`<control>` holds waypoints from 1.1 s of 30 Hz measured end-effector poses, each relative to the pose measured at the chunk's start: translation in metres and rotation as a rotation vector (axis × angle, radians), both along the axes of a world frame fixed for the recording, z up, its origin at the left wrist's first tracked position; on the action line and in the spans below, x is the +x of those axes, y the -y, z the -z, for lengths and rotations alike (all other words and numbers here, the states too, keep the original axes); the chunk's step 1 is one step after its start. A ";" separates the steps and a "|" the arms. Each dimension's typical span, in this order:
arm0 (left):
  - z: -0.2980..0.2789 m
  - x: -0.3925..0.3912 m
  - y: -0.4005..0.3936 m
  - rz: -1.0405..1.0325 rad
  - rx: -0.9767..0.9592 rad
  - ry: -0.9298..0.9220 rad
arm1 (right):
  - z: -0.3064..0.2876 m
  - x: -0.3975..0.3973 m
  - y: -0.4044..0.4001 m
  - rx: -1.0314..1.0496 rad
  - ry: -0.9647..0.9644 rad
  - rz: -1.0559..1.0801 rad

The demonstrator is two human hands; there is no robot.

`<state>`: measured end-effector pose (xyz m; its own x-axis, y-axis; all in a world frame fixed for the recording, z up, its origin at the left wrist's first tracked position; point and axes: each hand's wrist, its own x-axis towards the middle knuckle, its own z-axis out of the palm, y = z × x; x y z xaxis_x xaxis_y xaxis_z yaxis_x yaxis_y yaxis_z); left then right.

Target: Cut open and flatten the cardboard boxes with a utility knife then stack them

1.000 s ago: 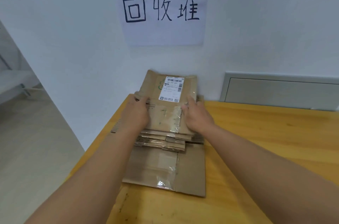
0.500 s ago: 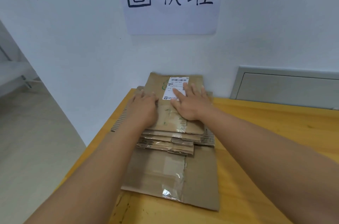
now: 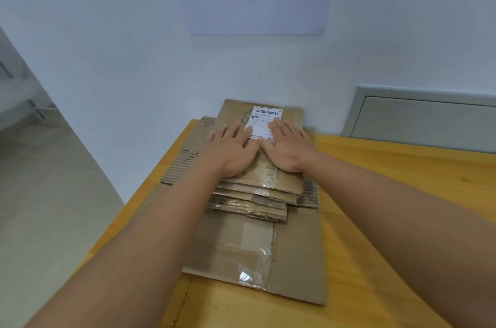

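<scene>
Stack of flattened cardboard boxes (image 3: 255,193) lies at the worktop's far left corner, its far end touching the white wall (image 3: 120,46). Top piece (image 3: 281,177) is brown, carries a white shipping label (image 3: 264,119) with a barcode near its far end and a strip of clear tape down its middle. Under it, several more flat pieces, their near edges stepped and ragged. Lowest and largest sheet (image 3: 295,260) reaches well toward me, with crinkled clear tape along its seam; its near right corner lies flat on the wood. A corrugated flap (image 3: 182,166) sticks out on the left, over the worktop's left edge.

My left hand (image 3: 230,152) lies palm down on the top piece, fingers spread and pointing to the wall, fingertips at the label's left edge. My right hand (image 3: 291,149) lies flat just beside it, fingers over the label's lower right part. Thumbs nearly meet at the middle. Neither grip closes on anything; both are wide and flat, pressing on the stack.

Worktop (image 3: 402,193) is yellow wood, bare to the right. Above the stack, a paper sign (image 3: 255,11) with handwritten characters is on the wall. A grey panel (image 3: 424,118) sits low on the wall at right. Pale floor (image 3: 53,207) to the left.
</scene>
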<state>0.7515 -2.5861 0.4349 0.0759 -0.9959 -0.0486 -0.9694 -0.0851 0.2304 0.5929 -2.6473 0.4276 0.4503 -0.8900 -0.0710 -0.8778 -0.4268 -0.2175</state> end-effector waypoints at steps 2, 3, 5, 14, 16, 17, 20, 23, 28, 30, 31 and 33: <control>0.000 0.000 -0.002 0.021 0.009 0.025 | 0.004 0.000 0.001 0.009 0.012 0.004; -0.002 0.001 -0.003 0.038 0.012 0.047 | 0.005 0.000 0.001 0.017 0.013 0.007; -0.005 0.003 -0.004 0.077 0.017 0.103 | 0.005 0.000 0.003 0.030 0.013 0.014; 0.008 0.004 -0.022 0.053 -0.018 0.029 | 0.007 0.001 0.004 0.015 0.019 0.006; 0.007 0.002 -0.025 0.061 -0.009 0.022 | 0.007 0.000 0.002 0.016 0.020 0.007; 0.006 0.001 -0.025 0.062 -0.001 0.026 | 0.007 0.000 0.002 0.018 0.021 0.006; -0.001 -0.001 -0.025 0.053 0.022 0.043 | 0.005 -0.001 0.003 0.039 0.030 -0.006; -0.006 -0.005 -0.028 0.060 0.049 0.092 | -0.003 -0.006 -0.002 0.105 0.087 -0.012; -0.017 -0.023 -0.040 0.046 -0.023 0.190 | -0.023 -0.022 -0.038 -0.064 0.219 0.003; -0.017 -0.031 -0.049 0.059 -0.136 0.100 | -0.032 -0.033 -0.055 -0.114 0.278 0.015; -0.017 -0.035 -0.055 0.065 -0.201 0.047 | -0.035 -0.040 -0.062 -0.140 0.277 0.015; -0.020 -0.043 -0.067 0.087 -0.309 -0.024 | -0.040 -0.056 -0.074 -0.183 0.267 0.007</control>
<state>0.7085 -2.5192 0.4547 -0.0073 -0.9664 0.2568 -0.9638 0.0753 0.2557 0.5369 -2.5737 0.4680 0.4250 -0.8804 0.2106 -0.8033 -0.4740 -0.3606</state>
